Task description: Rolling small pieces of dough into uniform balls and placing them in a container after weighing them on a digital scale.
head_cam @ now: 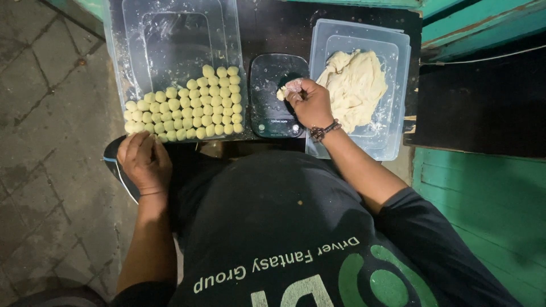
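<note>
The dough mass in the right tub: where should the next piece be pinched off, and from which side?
Take the dough mass at its near-left edge, probably coming in from above over the clear tub wall beside the scale. That edge lies closest to the right hand, looks thin and ragged, and the tub is open-topped. The left hand rests away from it.

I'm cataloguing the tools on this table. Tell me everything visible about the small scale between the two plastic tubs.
The scale is a small flat kitchen scale, black with a glossy, glass-like top and rounded corners. It lies flat on the dark table, between the tub of dough balls and the tub of dough. The right hand hovers over it, pinching a small dough piece.
</note>
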